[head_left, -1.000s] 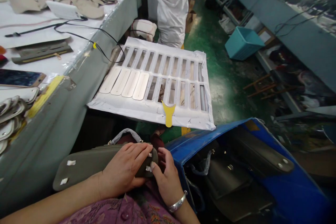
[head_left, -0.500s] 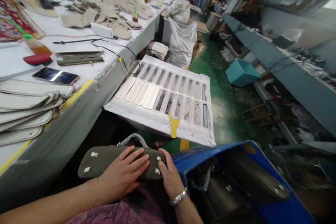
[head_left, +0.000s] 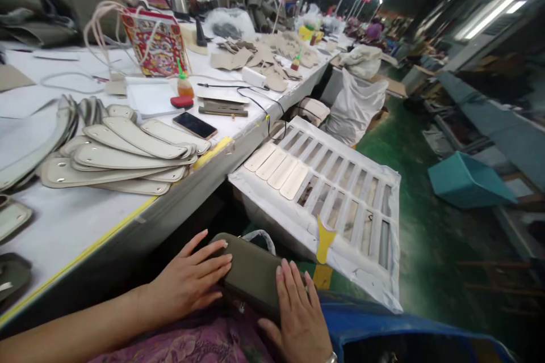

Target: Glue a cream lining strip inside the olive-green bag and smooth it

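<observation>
An olive-green handbag (head_left: 253, 272) lies over my lap with its long flat base facing up. Its plastic-wrapped handle (head_left: 261, 238) sticks out on the far side. My left hand (head_left: 193, 275) rests at the bag's left end, fingers stretched out and touching the base near a small white tab (head_left: 225, 244). Across the right end lies my right hand (head_left: 298, 309), flat with its fingers extended and the thumb toward me. It covers that end of the base.
The white worktable (head_left: 85, 221) on the left carries stacked pale strips (head_left: 128, 153), a phone (head_left: 195, 125) and a glue bottle (head_left: 184, 88). Ahead stands a white slatted rack (head_left: 340, 181) with several pale pieces. A blue bin (head_left: 383, 323) sits at my right, a teal basket (head_left: 464, 181) farther off.
My view has swung left and up, showing more of the table. My left hand has shifted to the bag's left end. My right hand has turned flat over the right end, covering its tabs.
</observation>
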Demonstrator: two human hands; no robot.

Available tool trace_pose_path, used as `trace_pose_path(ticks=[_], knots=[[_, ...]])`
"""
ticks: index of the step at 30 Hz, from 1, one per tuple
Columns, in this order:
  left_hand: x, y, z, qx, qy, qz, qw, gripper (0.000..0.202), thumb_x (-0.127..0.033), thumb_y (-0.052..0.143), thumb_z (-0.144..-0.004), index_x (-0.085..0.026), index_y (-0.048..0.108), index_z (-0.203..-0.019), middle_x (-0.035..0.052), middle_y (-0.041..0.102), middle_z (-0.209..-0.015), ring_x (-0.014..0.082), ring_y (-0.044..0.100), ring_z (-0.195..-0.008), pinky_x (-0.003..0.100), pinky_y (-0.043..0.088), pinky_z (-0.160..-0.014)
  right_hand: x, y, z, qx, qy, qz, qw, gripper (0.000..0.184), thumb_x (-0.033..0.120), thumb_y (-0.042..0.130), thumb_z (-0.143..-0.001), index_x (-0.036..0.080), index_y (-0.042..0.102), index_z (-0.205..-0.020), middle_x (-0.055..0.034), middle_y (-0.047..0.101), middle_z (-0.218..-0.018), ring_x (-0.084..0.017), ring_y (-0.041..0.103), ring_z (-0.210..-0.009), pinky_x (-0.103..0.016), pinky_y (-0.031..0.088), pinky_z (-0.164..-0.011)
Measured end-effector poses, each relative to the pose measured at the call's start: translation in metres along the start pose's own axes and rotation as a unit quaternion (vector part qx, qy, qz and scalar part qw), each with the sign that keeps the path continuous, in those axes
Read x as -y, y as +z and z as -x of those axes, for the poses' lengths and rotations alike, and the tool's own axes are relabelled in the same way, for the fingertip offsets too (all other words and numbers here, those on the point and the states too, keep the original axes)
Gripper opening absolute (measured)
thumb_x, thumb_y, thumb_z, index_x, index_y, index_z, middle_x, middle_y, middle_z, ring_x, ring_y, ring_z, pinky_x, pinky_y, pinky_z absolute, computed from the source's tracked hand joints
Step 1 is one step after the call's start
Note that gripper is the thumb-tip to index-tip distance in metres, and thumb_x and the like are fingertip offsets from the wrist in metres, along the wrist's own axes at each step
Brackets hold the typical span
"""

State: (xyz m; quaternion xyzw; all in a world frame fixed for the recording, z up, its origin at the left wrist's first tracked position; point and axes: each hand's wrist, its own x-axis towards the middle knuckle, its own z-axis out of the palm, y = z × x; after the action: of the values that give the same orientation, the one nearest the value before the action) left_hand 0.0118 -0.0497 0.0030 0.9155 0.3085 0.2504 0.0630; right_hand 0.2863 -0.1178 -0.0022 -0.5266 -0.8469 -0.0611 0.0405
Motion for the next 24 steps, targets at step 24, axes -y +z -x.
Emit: trace_pose_path(ticks=[24], knots=[[0.036,-0.01,-0.057,0.281,0.025,0.06,0.957,0.09,-0.057,0.066,-0.063,-0.006,0.037,-0.132,0.0196,0.05,-0.123,0.0318,0.048,-0.108,0.044,0.034,-0.097,0.015,0.018,-0.064,-0.043,-0.016,-0.123,0.991,0.08,0.059,0.062,-0.065,0.008,0.042,-0.124,-0.0188,0.056,-0.112,-0.033,0.052,-0.101,-0.046,0.043,-0.084]])
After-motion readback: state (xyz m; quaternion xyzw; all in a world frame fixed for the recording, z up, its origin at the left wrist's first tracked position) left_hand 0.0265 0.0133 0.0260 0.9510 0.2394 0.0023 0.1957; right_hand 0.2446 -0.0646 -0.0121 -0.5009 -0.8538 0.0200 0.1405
